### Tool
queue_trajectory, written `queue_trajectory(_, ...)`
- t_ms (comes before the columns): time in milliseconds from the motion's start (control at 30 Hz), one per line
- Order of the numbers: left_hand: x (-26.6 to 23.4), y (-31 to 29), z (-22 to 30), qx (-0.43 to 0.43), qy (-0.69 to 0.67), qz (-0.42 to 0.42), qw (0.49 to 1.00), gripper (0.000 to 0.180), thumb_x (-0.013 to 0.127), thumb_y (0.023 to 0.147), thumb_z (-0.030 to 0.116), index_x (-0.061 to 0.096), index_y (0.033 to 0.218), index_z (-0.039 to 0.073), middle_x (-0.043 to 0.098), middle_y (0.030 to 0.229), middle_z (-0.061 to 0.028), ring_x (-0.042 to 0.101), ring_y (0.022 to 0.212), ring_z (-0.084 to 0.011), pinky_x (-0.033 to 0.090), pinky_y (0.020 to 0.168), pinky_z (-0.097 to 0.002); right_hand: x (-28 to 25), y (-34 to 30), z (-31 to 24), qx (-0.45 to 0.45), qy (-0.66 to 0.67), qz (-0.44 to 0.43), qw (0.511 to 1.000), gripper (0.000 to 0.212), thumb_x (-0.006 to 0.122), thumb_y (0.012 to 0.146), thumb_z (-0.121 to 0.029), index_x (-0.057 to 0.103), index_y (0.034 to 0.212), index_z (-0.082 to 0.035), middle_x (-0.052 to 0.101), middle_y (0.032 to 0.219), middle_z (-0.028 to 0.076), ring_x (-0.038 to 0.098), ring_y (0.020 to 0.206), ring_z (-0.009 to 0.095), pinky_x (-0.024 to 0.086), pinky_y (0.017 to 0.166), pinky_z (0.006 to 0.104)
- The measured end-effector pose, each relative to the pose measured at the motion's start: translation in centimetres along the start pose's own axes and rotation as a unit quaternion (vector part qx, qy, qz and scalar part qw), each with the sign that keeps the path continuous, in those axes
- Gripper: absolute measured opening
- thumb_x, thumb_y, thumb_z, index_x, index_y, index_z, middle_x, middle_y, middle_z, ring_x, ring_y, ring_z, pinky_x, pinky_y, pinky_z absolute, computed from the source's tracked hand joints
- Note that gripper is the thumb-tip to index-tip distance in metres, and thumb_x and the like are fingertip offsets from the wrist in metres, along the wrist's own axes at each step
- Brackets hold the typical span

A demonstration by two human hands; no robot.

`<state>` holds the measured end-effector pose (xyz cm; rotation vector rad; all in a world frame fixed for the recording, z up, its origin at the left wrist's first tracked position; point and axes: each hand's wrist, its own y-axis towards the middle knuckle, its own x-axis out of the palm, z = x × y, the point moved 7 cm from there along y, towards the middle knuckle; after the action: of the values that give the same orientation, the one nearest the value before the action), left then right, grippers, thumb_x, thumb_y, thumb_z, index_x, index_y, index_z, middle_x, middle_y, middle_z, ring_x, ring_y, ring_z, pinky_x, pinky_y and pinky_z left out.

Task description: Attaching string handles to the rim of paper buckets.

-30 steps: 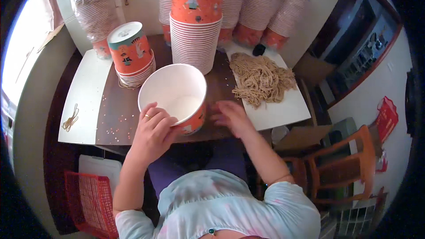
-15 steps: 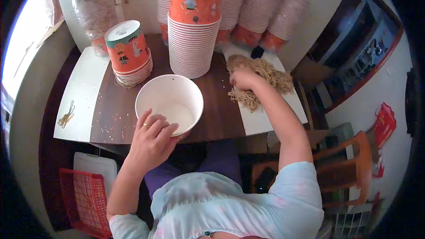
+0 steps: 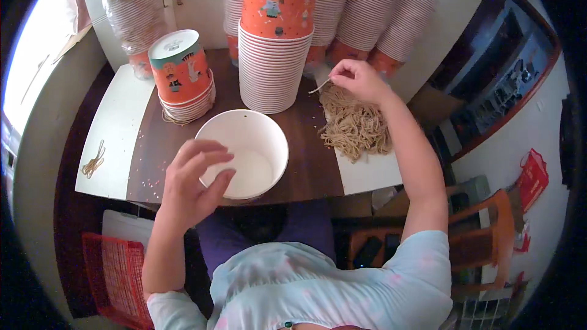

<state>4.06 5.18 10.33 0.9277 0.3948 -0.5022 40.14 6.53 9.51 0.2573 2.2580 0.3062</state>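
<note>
A white paper bucket (image 3: 263, 177) stands upright near the table's front edge, its mouth facing me. My left hand (image 3: 199, 177) hovers at its near left rim, fingers curved and thumb spread, holding nothing. At the far right, my right hand (image 3: 362, 81) pinches a thin pale cord (image 3: 319, 87), whose short end sticks out to the left of the fingertips. Just below that hand lies a heap of tan cords (image 3: 358, 123). Behind the bucket rises a tall stack of upturned paper buckets (image 3: 273, 67), the top one orange with a green band.
A shorter stack of orange buckets (image 3: 177, 70) is at the left, with a loose cord bundle (image 3: 93, 160) on the white table strip. Tall wrapped bucket stacks (image 3: 367, 12) line the back. A red basket (image 3: 116, 275) sits low left; a wooden chair (image 3: 483, 232) is right.
My right hand has lifted from the cord heap, moving away from me with a cord in its fingers. My left hand has come off the bucket, its fingers spreading.
</note>
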Motion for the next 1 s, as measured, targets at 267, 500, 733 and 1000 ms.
queue_trajectory(267, 4.1, 6.0, -2.7, -0.146, -0.206, -0.064, 0.965, 0.033, 0.062, 0.085, 0.01, 0.056, 0.116, -0.001, 0.061, 0.102, -0.0077, 0.059, 0.09, -0.0137, 0.048, 0.08, -0.0267, 2.0, 0.4, -9.6, 0.04, 0.262, -0.086, 0.96, 0.008, 0.057, 0.089, -0.011, 0.054, 0.091, -0.003, 0.06, 0.079, 0.002, 0.059, 0.073, 0.009, 0.049, 0.069, 0.0237)
queue_trajectory(500, 6.8, 5.9, -3.6, -0.201, -0.315, -0.111, 0.921, 0.037, 0.062, 0.088, 0.02, 0.057, 0.116, -0.003, 0.066, 0.091, -0.0074, 0.06, 0.074, -0.009, 0.049, 0.066, -0.0238, 4.0, -1.2, -13.6, 0.013, 0.307, -0.128, 0.943, 0.009, 0.057, 0.089, -0.012, 0.055, 0.09, -0.003, 0.058, 0.076, 0.0, 0.058, 0.07, 0.009, 0.048, 0.066, 0.0234)
queue_trajectory(733, 4.5, 5.0, -2.6, -0.211, -0.287, -0.1, 0.929, 0.019, 0.06, 0.088, 0.015, 0.064, 0.093, -0.003, 0.064, 0.078, -0.0032, 0.058, 0.071, -0.007, 0.047, 0.063, -0.0216, 5.0, -2.1, -14.0, 0.014, 0.3, -0.132, 0.945, 0.01, 0.06, 0.088, -0.011, 0.055, 0.092, -0.003, 0.056, 0.077, -0.001, 0.054, 0.069, 0.007, 0.046, 0.065, 0.0226)
queue_trajectory(1000, -4.2, 4.0, -0.6, -0.157, -0.284, 0.062, 0.944, 0.01, 0.059, 0.084, 0.005, 0.063, 0.085, -0.004, 0.063, 0.075, -0.0031, 0.057, 0.069, -0.007, 0.045, 0.064, -0.0211, 4.7, -7.1, 1.0, 0.12, -0.272, -0.184, 0.937, 0.032, 0.068, 0.074, -0.017, 0.058, 0.101, -0.002, 0.062, 0.093, 0.008, 0.06, 0.085, 0.023, 0.048, 0.077, 0.0345)
